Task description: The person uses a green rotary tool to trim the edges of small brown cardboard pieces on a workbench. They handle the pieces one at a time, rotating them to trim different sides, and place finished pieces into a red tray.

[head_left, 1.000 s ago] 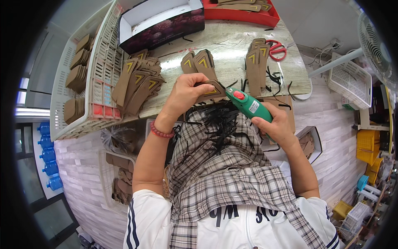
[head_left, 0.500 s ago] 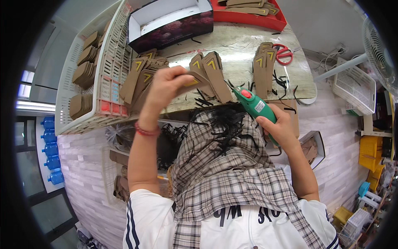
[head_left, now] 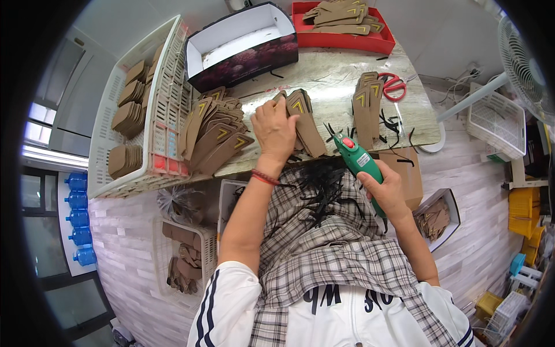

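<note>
My left hand (head_left: 274, 132) reaches over a stack of flat brown strips in the middle of the table, its fingers bent round the stack's edge; the part under my palm is hidden. Just right of it lies another stack of brown strips (head_left: 309, 128), with yellow angle marks at the far ends. In my right hand (head_left: 384, 186) is a green handheld electric tool (head_left: 359, 157) with a red button, its tip pointing at the table. A loose pile of brown strips (head_left: 215, 136) spreads to the left. Black trimmings (head_left: 324, 184) cover the plaid apron (head_left: 324, 246) on my lap.
A white crate (head_left: 161, 124) with brown pieces stands at the left. Behind are a dark floral box (head_left: 245, 61) and a red tray (head_left: 347, 40) holding brown strips. Red-handled scissors (head_left: 394, 91) lie beside another stack (head_left: 364, 110). A fan (head_left: 523, 63) stands at the right.
My left hand has put its brown strip on the left pile and moved right to the middle stack. My right hand keeps the green tool in nearly the same place.
</note>
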The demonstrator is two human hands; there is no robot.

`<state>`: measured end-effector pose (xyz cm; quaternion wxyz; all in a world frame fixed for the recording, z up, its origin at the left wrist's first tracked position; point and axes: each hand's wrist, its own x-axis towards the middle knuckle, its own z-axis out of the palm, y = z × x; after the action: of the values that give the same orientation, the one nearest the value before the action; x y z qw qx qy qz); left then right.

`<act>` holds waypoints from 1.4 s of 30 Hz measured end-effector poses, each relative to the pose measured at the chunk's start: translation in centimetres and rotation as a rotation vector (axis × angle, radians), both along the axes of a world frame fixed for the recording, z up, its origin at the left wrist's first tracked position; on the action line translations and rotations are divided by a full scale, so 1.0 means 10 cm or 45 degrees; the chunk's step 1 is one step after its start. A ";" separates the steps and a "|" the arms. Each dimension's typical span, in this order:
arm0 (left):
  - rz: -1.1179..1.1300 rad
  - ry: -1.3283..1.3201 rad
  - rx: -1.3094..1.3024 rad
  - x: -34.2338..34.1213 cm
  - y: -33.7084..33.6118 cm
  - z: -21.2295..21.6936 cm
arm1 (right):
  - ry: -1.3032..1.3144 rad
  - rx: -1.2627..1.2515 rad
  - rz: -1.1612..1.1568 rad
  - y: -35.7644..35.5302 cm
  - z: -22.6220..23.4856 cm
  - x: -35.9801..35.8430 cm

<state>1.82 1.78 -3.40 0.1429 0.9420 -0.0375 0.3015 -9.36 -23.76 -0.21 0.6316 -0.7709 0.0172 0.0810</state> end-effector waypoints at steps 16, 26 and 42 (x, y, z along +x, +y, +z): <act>-0.357 0.264 -2.213 -0.08 -0.36 0.09 | -0.072 0.013 -0.115 0.16 -0.01 0.11; -0.304 0.319 -2.496 -0.15 -0.63 0.18 | -0.072 0.065 -0.121 0.17 0.06 0.11; -0.345 0.495 -2.366 -0.44 -0.73 0.11 | -0.123 0.040 -0.174 0.16 0.17 0.14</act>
<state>-2.55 -5.55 -2.31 0.8702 0.4736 0.1324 0.0303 -7.95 -22.12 1.44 0.6478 -0.7609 0.0380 0.0009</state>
